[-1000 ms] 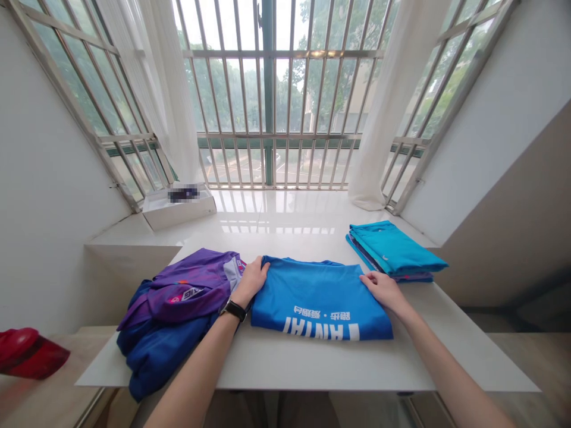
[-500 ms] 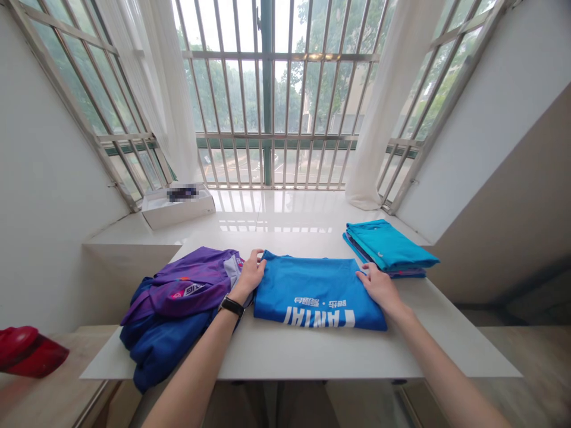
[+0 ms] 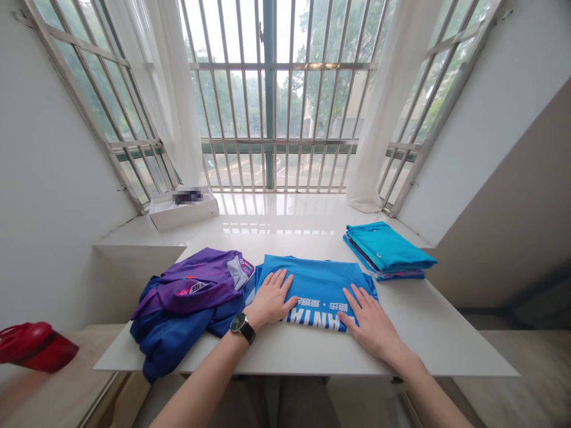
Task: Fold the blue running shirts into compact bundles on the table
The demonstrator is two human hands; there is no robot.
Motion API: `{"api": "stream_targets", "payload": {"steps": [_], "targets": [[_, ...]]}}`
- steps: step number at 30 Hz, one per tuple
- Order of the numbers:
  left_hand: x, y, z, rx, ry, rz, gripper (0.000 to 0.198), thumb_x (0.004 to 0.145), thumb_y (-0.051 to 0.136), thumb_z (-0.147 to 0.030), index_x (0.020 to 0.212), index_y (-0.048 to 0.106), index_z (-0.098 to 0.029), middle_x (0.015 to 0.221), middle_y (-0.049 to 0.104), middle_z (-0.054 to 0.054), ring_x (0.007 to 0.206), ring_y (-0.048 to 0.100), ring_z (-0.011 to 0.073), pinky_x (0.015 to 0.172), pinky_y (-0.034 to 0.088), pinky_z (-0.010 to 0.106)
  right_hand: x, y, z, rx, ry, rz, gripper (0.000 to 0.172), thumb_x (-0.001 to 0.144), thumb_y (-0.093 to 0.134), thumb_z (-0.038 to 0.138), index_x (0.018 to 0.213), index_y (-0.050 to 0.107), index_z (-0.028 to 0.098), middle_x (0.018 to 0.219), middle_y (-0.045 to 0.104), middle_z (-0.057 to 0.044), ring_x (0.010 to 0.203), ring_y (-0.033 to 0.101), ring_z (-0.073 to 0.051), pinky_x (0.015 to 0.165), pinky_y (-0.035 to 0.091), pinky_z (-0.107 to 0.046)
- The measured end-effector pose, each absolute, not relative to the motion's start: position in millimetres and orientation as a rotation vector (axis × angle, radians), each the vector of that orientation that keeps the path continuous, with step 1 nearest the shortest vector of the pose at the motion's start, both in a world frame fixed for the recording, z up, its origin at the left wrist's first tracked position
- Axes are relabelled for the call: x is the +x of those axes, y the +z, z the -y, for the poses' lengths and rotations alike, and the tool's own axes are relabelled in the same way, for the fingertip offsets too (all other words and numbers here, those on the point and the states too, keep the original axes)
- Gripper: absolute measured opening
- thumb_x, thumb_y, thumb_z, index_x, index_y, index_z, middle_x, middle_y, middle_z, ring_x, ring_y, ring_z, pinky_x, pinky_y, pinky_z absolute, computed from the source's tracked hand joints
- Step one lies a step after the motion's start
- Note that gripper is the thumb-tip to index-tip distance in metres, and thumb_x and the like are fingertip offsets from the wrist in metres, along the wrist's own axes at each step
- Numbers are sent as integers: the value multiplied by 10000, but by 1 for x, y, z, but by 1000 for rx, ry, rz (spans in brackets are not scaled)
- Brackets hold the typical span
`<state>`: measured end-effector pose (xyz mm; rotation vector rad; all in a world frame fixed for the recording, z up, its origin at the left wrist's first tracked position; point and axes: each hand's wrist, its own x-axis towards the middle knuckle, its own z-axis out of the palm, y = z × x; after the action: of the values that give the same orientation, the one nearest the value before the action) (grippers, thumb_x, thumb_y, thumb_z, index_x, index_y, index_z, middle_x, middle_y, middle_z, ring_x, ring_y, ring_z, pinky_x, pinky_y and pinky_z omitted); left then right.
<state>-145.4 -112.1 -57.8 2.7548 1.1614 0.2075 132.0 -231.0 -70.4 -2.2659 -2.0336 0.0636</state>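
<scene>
While your left hand [image 3: 271, 299] and right hand [image 3: 369, 321] lie spread flat on the folded blue T-shirt [image 3: 319, 279] on the white table [image 3: 285, 353], just beside the crumpled purple-and-blue garments [image 3: 187, 291], a sideways drag of either palm could rumple the fold or catch that pile. Your hands cover part of the white print [image 3: 307, 316], and the shirt's lower layers stay hidden.

Residential room, apparently a home: barred bay window [image 3: 270, 101], sheer white curtains [image 3: 388, 101], glossy white sill [image 3: 285, 220], and folded shirts [image 3: 386, 249] on a white tabletop [image 3: 312, 356].
</scene>
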Motion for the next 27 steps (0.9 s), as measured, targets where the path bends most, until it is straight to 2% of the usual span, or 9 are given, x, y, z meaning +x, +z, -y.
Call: {"api": "stream_targets", "payload": {"steps": [5, 12, 20, 24, 27], "targets": [[-147, -56, 100, 2794, 213, -1061, 697, 991, 330, -603, 1544, 311, -179, 1622, 247, 132, 1504, 188, 280, 1221, 148, 459, 130, -69, 238, -2348, 50, 1983, 752, 943, 314, 659, 1546, 333, 211, 1628, 266, -91, 1500, 210, -307, 1207, 222, -481], [-144, -58, 110, 2717, 377, -1198, 649, 1001, 356, -558, 1507, 384, -153, 1601, 289, 162, 1493, 215, 312, 1209, 183, 491, 127, -70, 237, -2404, 54, 1922, 781, 933, 301, 683, 1548, 330, 203, 1629, 252, -114, 1497, 215, -324, 1201, 219, -498], [-148, -57, 95, 2694, 282, -1141, 719, 973, 340, -638, 1528, 355, -181, 1616, 265, 127, 1499, 200, 300, 1216, 140, 461, 125, -69, 236, -2384, 71, 1957, 791, 933, 323, 670, 1547, 330, 171, 1628, 252, -130, 1502, 188, -338, 1208, 198, -506], [-146, -61, 107, 2673, 317, -1232, 765, 965, 310, -666, 1529, 350, -151, 1615, 259, 149, 1504, 174, 315, 1215, 114, 482, 137, -63, 231, -2329, 126, 2039, 804, 918, 345, 683, 1558, 301, 198, 1640, 226, -102, 1510, 164, -318, 1214, 192, -497], [-146, -62, 123, 2650, 337, -1299, 835, 940, 316, -707, 1535, 333, -121, 1613, 243, 179, 1505, 153, 338, 1211, 112, 504, 150, -55, 223, -2267, 256, 2116, 876, 867, 429, 716, 1562, 287, 203, 1649, 187, -105, 1514, 148, -318, 1214, 188, -497]]}}
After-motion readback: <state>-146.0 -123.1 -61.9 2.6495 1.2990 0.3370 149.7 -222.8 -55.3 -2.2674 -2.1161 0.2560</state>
